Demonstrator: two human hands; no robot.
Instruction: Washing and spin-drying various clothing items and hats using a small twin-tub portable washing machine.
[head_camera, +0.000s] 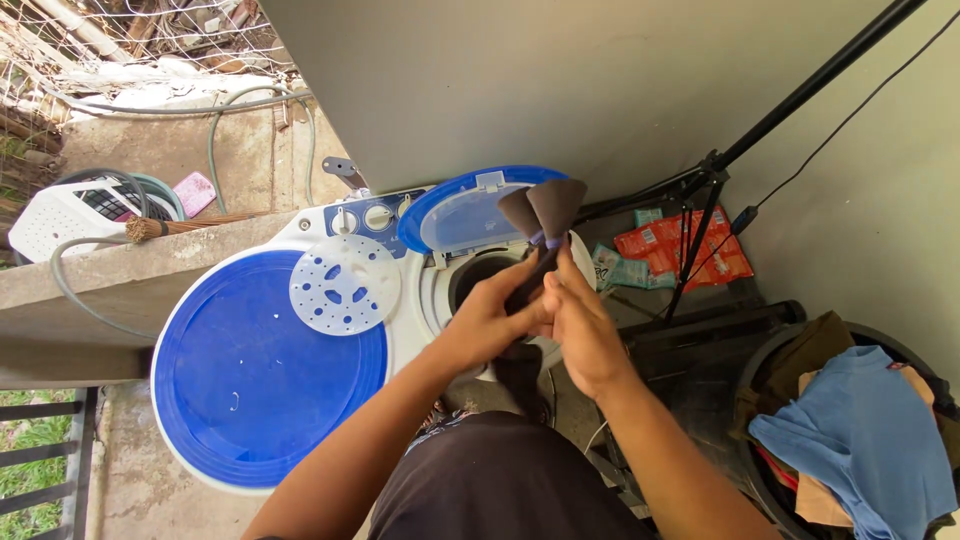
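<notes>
outdoors above a washing machine (300, 350), both hands (535, 320) grip dark brown socks (545, 215).

Left hand (487, 322): mine, bare, no glove, no ring or watch showing.
Right hand (580, 325): bare too, nothing on the wrist.
Forearms: uncovered, no sleeve reaching into view.
Garment: dark, black-brown cloth across my front at the bottom edge.

Both hands (540, 325) around dark garment (545, 215)
</notes>
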